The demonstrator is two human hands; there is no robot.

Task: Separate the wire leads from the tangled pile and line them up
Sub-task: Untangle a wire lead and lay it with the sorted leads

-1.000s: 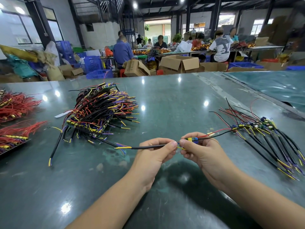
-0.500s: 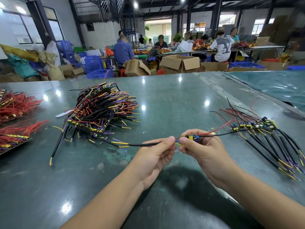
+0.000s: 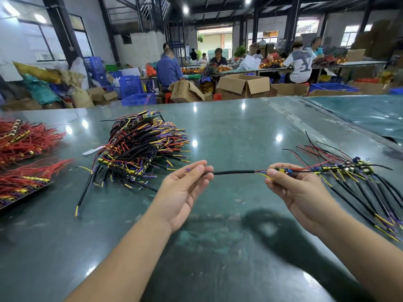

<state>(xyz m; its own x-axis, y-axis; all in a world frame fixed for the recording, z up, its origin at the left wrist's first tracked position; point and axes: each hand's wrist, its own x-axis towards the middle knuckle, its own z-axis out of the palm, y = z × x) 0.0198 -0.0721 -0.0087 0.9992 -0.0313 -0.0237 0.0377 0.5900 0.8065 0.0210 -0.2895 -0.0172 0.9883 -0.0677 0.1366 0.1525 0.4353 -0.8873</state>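
We are in a workshop, at a glossy dark-green tabletop (image 3: 229, 127). Above it we see a single wire lead (image 3: 233, 172) stretched level between the hands. The left hand (image 3: 182, 192) pinches the black-sleeved end between thumb and fingertips, the other fingers loosely curled. The right hand (image 3: 298, 188) pinches the end with the small circuit board. The tangled pile (image 3: 141, 149) lies to the left, beyond the left hand. On the right, a row of separated leads (image 3: 359, 182) lies side by side, just beside the right hand. Bundles of red wires (image 3: 24, 153) lie at the far left.
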